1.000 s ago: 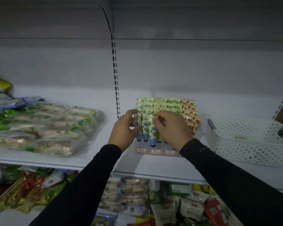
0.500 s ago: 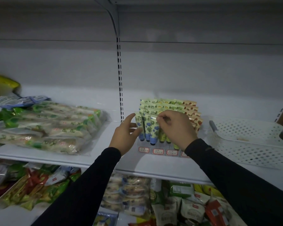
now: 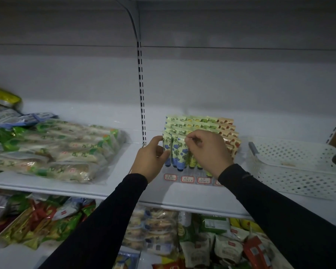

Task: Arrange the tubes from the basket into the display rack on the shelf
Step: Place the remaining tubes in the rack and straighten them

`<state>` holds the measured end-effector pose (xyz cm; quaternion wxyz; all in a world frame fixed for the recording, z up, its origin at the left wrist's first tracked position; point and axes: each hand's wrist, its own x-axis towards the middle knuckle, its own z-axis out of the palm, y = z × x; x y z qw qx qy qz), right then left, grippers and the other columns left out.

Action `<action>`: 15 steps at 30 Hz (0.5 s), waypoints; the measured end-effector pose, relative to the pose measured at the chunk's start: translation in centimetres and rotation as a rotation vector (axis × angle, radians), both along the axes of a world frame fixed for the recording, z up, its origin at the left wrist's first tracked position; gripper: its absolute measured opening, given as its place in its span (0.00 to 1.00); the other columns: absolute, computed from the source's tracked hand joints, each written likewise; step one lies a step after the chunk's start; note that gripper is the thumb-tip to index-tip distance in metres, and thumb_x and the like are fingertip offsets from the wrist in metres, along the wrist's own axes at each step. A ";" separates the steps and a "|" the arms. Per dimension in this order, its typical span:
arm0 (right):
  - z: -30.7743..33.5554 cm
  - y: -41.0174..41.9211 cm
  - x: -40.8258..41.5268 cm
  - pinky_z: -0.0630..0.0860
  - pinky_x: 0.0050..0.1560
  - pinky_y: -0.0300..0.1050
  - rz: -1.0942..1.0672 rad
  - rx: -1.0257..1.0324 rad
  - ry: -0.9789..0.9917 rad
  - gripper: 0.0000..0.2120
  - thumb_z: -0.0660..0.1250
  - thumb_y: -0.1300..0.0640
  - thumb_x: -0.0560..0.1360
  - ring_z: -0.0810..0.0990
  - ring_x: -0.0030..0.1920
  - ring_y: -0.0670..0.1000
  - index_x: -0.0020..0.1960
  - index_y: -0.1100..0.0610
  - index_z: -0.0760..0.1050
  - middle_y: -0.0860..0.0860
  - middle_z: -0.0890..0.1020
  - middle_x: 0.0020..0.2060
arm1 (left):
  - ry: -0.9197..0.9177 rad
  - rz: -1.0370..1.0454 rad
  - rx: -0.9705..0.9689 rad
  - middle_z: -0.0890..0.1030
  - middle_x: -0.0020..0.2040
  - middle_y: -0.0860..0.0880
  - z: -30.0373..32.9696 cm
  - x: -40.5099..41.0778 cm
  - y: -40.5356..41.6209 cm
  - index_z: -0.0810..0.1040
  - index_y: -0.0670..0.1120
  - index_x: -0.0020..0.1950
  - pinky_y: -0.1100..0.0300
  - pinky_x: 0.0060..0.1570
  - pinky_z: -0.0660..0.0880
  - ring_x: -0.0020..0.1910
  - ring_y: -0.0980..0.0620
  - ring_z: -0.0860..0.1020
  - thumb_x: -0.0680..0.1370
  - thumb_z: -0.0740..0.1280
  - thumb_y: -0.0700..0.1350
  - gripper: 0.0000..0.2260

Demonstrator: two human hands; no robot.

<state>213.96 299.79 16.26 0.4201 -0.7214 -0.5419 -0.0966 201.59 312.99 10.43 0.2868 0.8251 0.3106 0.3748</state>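
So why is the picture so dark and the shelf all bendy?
Head view: dim light, darkest along the top and bottom edges; the wide lens bows the white metal shelf and the slotted upright post; the blue-flowered tubes at centre look fairly sharp, while the yellow packet at far left is blurred.

Two hands are in view, a left hand (image 3: 150,159) and a right hand (image 3: 208,152), each on a black sleeve. One display rack (image 3: 186,178) stands on the shelf (image 3: 124,183), with four rows of tubes (image 3: 200,123) showing one behind another; the tubes in each row are too crowded and partly hidden to count. Three tubes with blue flowers (image 3: 177,152) show at the front left. Three price labels (image 3: 187,179) are fully visible on the rack's front, with a fourth partly hidden. One white perforated basket (image 3: 299,171) sits to the right. Two shelves carry goods.
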 end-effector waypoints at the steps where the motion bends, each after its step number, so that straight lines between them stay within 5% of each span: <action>1: 0.0 0.0 0.0 0.78 0.50 0.47 0.001 0.004 0.003 0.09 0.65 0.56 0.79 0.81 0.45 0.49 0.51 0.59 0.82 0.50 0.84 0.44 | 0.000 0.007 0.009 0.82 0.46 0.54 0.0 0.0 0.0 0.71 0.52 0.68 0.64 0.45 0.71 0.46 0.55 0.80 0.79 0.68 0.49 0.19; 8: 0.0 0.0 0.0 0.78 0.50 0.46 0.007 0.005 0.014 0.09 0.65 0.56 0.79 0.81 0.45 0.48 0.51 0.58 0.82 0.50 0.84 0.45 | 0.015 0.046 0.103 0.84 0.39 0.51 -0.2 0.6 -0.5 0.70 0.48 0.69 0.54 0.44 0.77 0.41 0.51 0.81 0.78 0.68 0.47 0.19; 15: -0.1 0.2 -0.4 0.79 0.50 0.47 0.030 0.017 0.028 0.09 0.65 0.55 0.79 0.81 0.45 0.48 0.51 0.58 0.82 0.50 0.84 0.44 | 0.015 0.044 0.067 0.82 0.38 0.53 0.2 0.4 -1.0 0.72 0.48 0.67 0.70 0.34 0.68 0.35 0.59 0.78 0.78 0.68 0.46 0.18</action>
